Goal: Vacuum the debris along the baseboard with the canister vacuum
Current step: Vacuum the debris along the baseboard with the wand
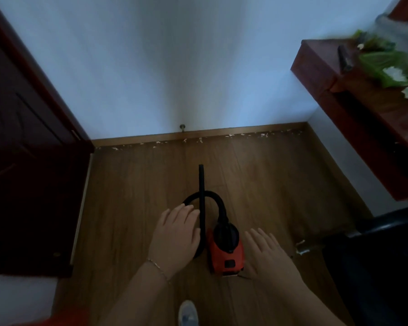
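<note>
Dim, bluish light washes the wall [174, 67], brightest just above the baseboard [198, 135] at centre right. The door [21, 137] at left sinks into near-black shadow. Wide-angle distortion bends the edges (the shelf [316, 67] at upper right is smeared by blur).

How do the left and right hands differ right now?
The left hand is at the black wand; the right hand hovers beside the red canister, clear of it. The left wrist wears a bracelet; the right is bare. Both are open and hold nothing.
</note>
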{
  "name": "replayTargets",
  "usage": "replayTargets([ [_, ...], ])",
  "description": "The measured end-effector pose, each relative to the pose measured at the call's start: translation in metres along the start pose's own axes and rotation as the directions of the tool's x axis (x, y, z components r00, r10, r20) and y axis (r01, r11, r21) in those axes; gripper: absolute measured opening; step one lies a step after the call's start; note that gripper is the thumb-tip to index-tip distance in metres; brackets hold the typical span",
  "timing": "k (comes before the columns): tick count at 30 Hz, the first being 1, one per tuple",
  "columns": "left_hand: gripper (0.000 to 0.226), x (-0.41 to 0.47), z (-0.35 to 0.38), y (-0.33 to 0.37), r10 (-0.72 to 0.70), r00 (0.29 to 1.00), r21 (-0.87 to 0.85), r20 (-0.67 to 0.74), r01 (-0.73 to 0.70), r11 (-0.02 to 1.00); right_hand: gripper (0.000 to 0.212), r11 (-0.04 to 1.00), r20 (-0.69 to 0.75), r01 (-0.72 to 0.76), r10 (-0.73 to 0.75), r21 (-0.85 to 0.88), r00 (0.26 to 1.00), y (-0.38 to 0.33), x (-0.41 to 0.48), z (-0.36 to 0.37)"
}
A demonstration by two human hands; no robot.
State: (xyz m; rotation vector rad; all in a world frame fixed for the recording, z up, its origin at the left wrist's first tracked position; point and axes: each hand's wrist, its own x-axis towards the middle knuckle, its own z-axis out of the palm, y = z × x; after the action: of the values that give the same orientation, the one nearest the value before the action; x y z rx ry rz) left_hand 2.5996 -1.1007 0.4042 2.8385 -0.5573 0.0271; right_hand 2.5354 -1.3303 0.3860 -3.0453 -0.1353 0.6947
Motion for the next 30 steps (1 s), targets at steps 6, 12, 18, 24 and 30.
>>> replayTargets([
  [6,0.046,0.031,0.037,0.003,-0.059,0.993,-0.037,0.100,0.063,0.997,0.064,1.000,0.017,0.007,-0.008,0.026,1.000,0.024,0.048,-0.003],
  [12,0.045,0.068,0.064,0.010,-0.121,0.987,-0.038,0.106,0.126,0.991,0.080,0.983,-0.070,0.170,-0.166,0.066,0.984,0.049,0.097,0.013],
  [18,0.041,0.104,0.099,0.006,-0.096,0.980,-0.056,0.173,0.108,0.993,0.067,0.993,0.080,0.010,-0.020,0.114,0.997,0.063,0.138,0.043],
  [24,0.031,0.121,0.156,-0.019,0.106,0.964,-0.036,0.244,-0.100,0.994,0.061,0.986,0.065,-0.032,0.022,0.161,0.998,0.053,0.169,0.097],
  [30,0.033,0.110,0.245,-0.047,0.163,0.939,-0.122,0.301,-0.132,0.984,0.060,0.977,-0.026,-0.089,0.096,0.193,0.995,0.026,0.200,0.181],
])
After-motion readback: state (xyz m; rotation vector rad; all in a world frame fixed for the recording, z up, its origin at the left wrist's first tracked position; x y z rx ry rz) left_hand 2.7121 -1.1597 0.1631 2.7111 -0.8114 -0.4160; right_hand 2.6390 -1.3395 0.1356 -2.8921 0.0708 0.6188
